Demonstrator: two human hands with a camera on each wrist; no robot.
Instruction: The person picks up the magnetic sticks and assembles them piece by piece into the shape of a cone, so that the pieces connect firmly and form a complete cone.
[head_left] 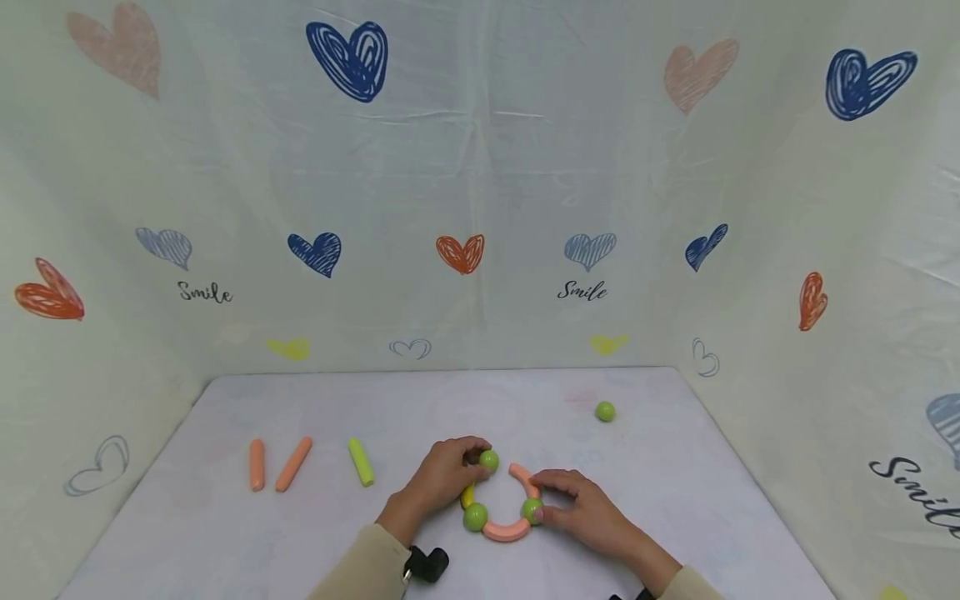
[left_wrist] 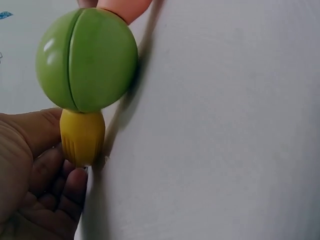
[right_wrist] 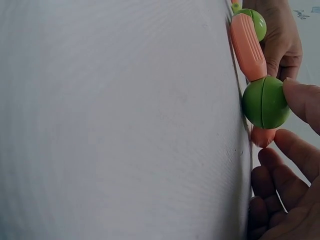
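A ring of toy pieces with a gap at its far side lies between my hands in the head view. It joins green balls, curved pink sticks and a curved yellow stick (left_wrist: 82, 139). My left hand (head_left: 444, 475) grips the ring's left side, its fingertips at the far-left green ball (head_left: 489, 461) and partly hiding the yellow stick. Nearer me, another green ball (head_left: 476, 517) links to the front pink stick (head_left: 507, 531). My right hand (head_left: 588, 508) pinches the right green ball (right_wrist: 265, 102), thumb on it, fingers along the right pink stick (head_left: 522, 477).
At the left of the white table (head_left: 187, 533) lie two straight pink sticks, one upright in view (head_left: 257, 465) and one slanted (head_left: 294, 464), plus a lime stick (head_left: 361, 462). A loose green ball (head_left: 605, 411) sits at the back right. Heart-printed curtains surround the table.
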